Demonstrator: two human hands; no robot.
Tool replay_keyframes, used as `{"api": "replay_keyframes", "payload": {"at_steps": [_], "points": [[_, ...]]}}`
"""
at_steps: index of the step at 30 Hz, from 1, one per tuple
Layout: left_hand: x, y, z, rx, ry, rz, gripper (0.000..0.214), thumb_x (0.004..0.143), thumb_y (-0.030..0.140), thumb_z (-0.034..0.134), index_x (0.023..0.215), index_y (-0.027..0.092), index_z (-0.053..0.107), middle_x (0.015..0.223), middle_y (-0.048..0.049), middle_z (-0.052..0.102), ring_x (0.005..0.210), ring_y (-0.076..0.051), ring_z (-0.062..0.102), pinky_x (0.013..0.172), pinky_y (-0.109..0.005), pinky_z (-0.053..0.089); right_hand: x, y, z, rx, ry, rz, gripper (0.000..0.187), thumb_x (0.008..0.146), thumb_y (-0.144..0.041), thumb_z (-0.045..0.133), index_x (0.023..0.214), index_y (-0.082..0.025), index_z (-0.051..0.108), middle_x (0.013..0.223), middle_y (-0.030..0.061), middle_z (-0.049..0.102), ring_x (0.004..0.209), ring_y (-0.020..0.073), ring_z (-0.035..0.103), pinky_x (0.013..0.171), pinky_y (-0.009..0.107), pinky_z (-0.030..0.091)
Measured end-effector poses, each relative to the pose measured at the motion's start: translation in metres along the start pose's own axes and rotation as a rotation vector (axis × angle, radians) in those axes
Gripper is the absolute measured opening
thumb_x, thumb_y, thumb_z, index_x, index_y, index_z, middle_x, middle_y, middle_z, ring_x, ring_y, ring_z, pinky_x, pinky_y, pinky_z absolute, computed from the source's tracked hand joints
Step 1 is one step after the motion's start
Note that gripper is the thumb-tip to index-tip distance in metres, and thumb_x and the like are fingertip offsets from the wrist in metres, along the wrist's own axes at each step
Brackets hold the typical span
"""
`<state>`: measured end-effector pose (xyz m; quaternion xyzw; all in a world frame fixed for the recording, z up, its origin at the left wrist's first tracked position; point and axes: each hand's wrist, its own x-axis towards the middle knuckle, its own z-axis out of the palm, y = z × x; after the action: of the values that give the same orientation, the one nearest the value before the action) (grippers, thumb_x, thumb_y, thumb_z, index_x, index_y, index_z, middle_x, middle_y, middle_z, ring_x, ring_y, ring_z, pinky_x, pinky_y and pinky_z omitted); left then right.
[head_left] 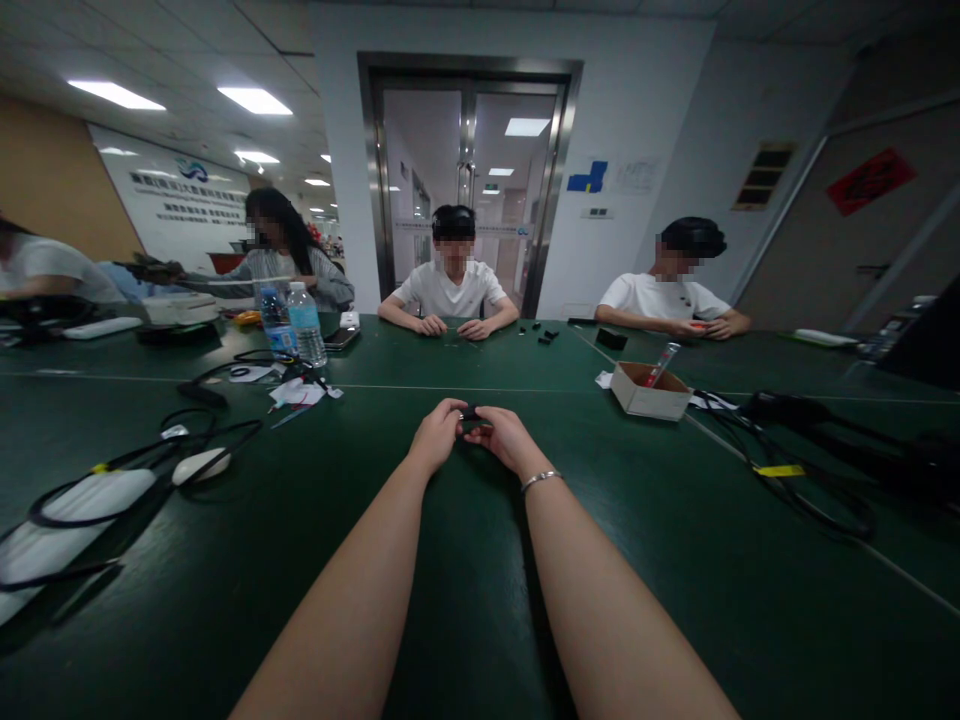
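Observation:
Both my arms stretch forward over the dark green table (pixel 480 560). Between my fingertips is a small black object (pixel 470 412) with a light, metallic-looking end on its left; its exact kind is too small to tell. My left hand (pixel 436 438) pinches it from the left, thumb and fingers closed together. From the right, my right hand (pixel 504 437) grips its other side, the fingers curled beneath. A silver bangle (pixel 541 480) circles my right wrist. The fingers cover part of the object.
To the left lie black cables (pixel 150 450), a white mouse (pixel 201 466), papers and a water bottle (pixel 306 325). An open cardboard box (pixel 651 390) holding a tube stands right, beside more cables (pixel 795 490). Several people sit around the table, and small black pieces (pixel 549 336) lie across from me.

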<state>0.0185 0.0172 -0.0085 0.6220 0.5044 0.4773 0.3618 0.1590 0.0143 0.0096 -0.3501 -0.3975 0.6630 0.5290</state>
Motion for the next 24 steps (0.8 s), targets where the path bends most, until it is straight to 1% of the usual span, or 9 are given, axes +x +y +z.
{"api": "replay_keyframes", "payload": {"at_steps": [3, 7, 11, 15, 19, 22, 24], "points": [[-0.0007, 0.0000, -0.0003, 0.007, -0.003, 0.015, 0.031, 0.089, 0.035, 0.036, 0.102, 0.021, 0.061, 0.065, 0.0012, 0.055, 0.058, -0.012, 0.050, 0.055, -0.022, 0.037, 0.0005, 0.0001, -0.0003, 0.004, 0.005, 0.002, 0.010, 0.082, -0.010, 0.059, 0.073, -0.011, 0.063, 0.059, 0.0047, 0.061, 0.048, 0.0125, 0.057, 0.053, 0.025, 0.056], [-0.0008, 0.0008, -0.0001, 0.010, 0.013, -0.002, 0.029, 0.087, 0.031, 0.039, 0.101, 0.020, 0.061, 0.067, 0.0009, 0.056, 0.057, -0.011, 0.050, 0.055, -0.022, 0.037, 0.0013, 0.0004, -0.0003, 0.006, 0.012, -0.002, 0.012, 0.082, -0.008, 0.059, 0.070, -0.010, 0.062, 0.058, 0.0045, 0.060, 0.047, 0.0123, 0.056, 0.054, 0.026, 0.056], [-0.0010, 0.0019, 0.0002, 0.025, 0.013, 0.010, 0.031, 0.089, 0.035, 0.036, 0.098, 0.019, 0.061, 0.064, 0.0009, 0.055, 0.057, -0.012, 0.050, 0.056, -0.022, 0.038, 0.0012, 0.0005, 0.0004, 0.004, 0.022, -0.003, 0.015, 0.083, -0.007, 0.054, 0.071, -0.009, 0.062, 0.058, 0.0046, 0.061, 0.046, 0.0119, 0.056, 0.053, 0.027, 0.056], [-0.0012, 0.0026, 0.0000, 0.018, 0.036, -0.004, 0.026, 0.086, 0.031, 0.043, 0.101, 0.021, 0.062, 0.069, 0.0009, 0.058, 0.059, -0.011, 0.051, 0.056, -0.022, 0.039, 0.0018, 0.0008, 0.0003, 0.001, 0.017, 0.004, 0.015, 0.084, -0.007, 0.054, 0.072, -0.009, 0.062, 0.059, 0.0056, 0.062, 0.046, 0.0120, 0.056, 0.053, 0.026, 0.056], [-0.0009, 0.0021, -0.0001, 0.029, 0.038, 0.005, 0.028, 0.088, 0.033, 0.040, 0.100, 0.020, 0.062, 0.066, 0.0005, 0.057, 0.059, -0.011, 0.051, 0.055, -0.022, 0.037, 0.0029, 0.0014, -0.0008, 0.012, 0.016, 0.004, 0.011, 0.082, -0.008, 0.059, 0.072, -0.010, 0.062, 0.059, 0.0050, 0.062, 0.047, 0.0125, 0.056, 0.054, 0.027, 0.057], [-0.0011, 0.0022, -0.0003, 0.028, 0.037, 0.002, 0.026, 0.087, 0.031, 0.042, 0.099, 0.020, 0.063, 0.069, 0.0004, 0.058, 0.059, -0.011, 0.051, 0.056, -0.021, 0.037, 0.0031, 0.0015, -0.0012, 0.011, 0.019, 0.010, 0.013, 0.083, -0.008, 0.056, 0.073, -0.010, 0.063, 0.060, 0.0058, 0.062, 0.048, 0.0126, 0.057, 0.054, 0.026, 0.057], [-0.0015, 0.0029, -0.0005, 0.037, 0.029, 0.011, 0.028, 0.088, 0.033, 0.040, 0.098, 0.019, 0.063, 0.067, 0.0002, 0.058, 0.059, -0.011, 0.051, 0.055, -0.021, 0.037, 0.0029, 0.0014, -0.0013, 0.013, 0.023, 0.006, 0.014, 0.084, -0.007, 0.055, 0.072, -0.010, 0.063, 0.060, 0.0057, 0.062, 0.047, 0.0126, 0.056, 0.053, 0.026, 0.057]]}}
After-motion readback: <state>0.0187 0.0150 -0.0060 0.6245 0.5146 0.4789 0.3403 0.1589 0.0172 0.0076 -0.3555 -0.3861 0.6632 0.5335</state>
